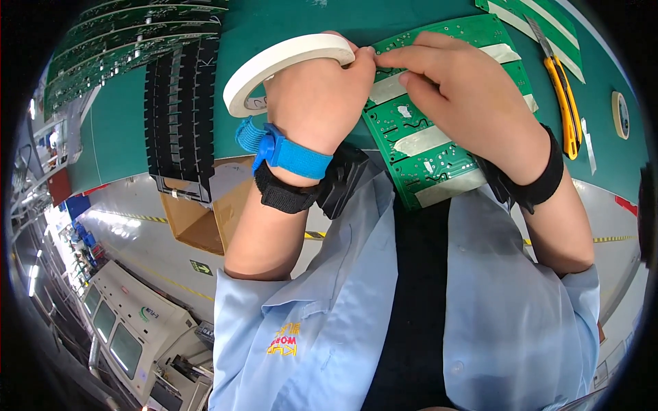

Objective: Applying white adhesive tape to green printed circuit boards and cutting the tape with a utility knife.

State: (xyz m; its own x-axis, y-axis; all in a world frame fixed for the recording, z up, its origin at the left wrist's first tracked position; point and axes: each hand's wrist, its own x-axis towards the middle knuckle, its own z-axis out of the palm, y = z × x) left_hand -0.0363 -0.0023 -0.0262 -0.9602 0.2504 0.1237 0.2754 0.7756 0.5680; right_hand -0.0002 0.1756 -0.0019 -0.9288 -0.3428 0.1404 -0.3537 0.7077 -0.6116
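A green circuit board (381, 131) lies in front of me at the table's near edge, with several strips of pale masking tape (423, 142) across it. My left hand (312, 96) is closed at the board's upper left edge, and a roll of white masking tape (240, 81) hangs around its fingers. My right hand (483, 103) is over the board with its index finger stretched out to meet the left fingertips. Its thumb is apart from that finger and the other fingers are curled. Whatever lies between the meeting fingertips is too small to make out.
Right of the board lie a yellow utility knife (563, 99) with its blade out and a small tape roll (620, 115). Another taped board (565, 41) lies beyond. At left, a black slotted rack (161, 113) stands by several upright boards (116, 51). A cardboard box (195, 219) sits below.
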